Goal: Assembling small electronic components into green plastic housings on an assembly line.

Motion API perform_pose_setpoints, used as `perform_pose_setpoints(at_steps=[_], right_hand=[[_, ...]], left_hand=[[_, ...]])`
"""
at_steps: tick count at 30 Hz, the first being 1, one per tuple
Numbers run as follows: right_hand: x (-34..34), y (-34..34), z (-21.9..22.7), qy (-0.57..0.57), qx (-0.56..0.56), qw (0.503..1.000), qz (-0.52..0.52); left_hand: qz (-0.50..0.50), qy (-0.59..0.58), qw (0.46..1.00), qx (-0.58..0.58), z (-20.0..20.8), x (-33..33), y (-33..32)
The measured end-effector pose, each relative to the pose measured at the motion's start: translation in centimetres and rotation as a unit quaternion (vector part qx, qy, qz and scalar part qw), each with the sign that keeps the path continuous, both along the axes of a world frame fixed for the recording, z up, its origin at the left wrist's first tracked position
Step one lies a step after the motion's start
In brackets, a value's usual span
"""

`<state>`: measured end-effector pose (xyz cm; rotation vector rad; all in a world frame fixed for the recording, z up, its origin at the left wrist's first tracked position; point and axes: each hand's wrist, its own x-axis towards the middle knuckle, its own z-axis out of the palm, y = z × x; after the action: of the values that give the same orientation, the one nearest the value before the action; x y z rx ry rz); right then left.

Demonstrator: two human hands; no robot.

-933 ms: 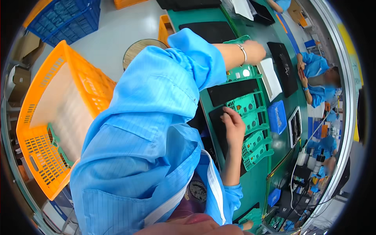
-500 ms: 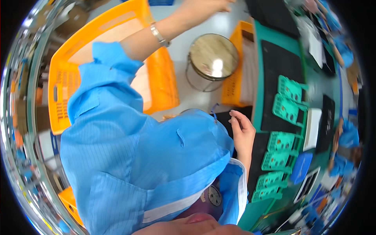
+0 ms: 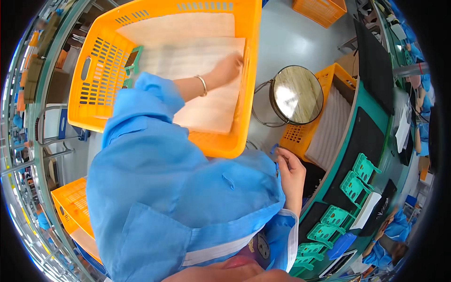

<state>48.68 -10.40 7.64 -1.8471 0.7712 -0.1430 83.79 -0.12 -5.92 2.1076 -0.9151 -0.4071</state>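
My left hand (image 3: 229,69), with a bracelet on its wrist, reaches into a large orange plastic crate (image 3: 98,70). It is over the white foam sheet (image 3: 211,105), close to the crate's right wall. Motion smears its fingers, so what they hold, if anything, does not show. A green plate-like part (image 3: 133,60) stands against the crate's left wall. My right hand (image 3: 292,176) is raised beside my blue smock, fingers loosely bent and thumb apart. A small blue strip shows beside its fingertips, and I see nothing held.
A round stool (image 3: 297,94) stands right of the crate. Beyond it, another orange crate (image 3: 297,136) with foam sheets sits against the green bench (image 3: 352,113). Several green board-like parts (image 3: 353,188) stand on black mats there. More orange crates (image 3: 75,202) are behind left and far ahead.
My left hand has come down from beyond the crate's far right corner to the foam sheet inside. The view has shifted, showing more of the crate. My right hand stays raised.
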Motion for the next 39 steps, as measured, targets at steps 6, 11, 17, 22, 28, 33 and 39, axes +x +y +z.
perform_pose_setpoints(at_steps=[6,11,17,22,28,33,39], right_hand=[[1.0,0.3,0.2,0.056,0.038,0.997,-0.023],[2.2,0.9,-2.1,0.043,0.056,0.998,0.001],[1.6,1.3,-2.5,0.058,0.064,0.996,0.02],[1.2,1.4,-4.5,0.072,0.088,0.993,0.014],[0.7,1.3,-4.8,0.1,0.103,0.989,0.018],[0.8,1.8,-5.1,0.128,0.113,0.985,0.001],[0.5,1.8,-5.6,0.141,0.135,0.981,-0.014]], left_hand=[[-0.323,-0.269,0.895,0.15,-2.3,-1.0,2.1],[-0.363,-0.279,0.884,0.097,-5.0,-3.6,4.2],[-0.539,-0.256,0.773,0.215,-8.5,-5.5,4.1],[-0.52,-0.162,0.808,0.225,-9.4,-7.8,3.1],[-0.423,-0.132,0.705,0.554,-4.0,-0.6,8.7],[-0.195,-0.121,0.818,0.527,-13.5,6.9,19.8],[0.061,0.001,0.942,0.331,-10.8,3.1,14.2]])
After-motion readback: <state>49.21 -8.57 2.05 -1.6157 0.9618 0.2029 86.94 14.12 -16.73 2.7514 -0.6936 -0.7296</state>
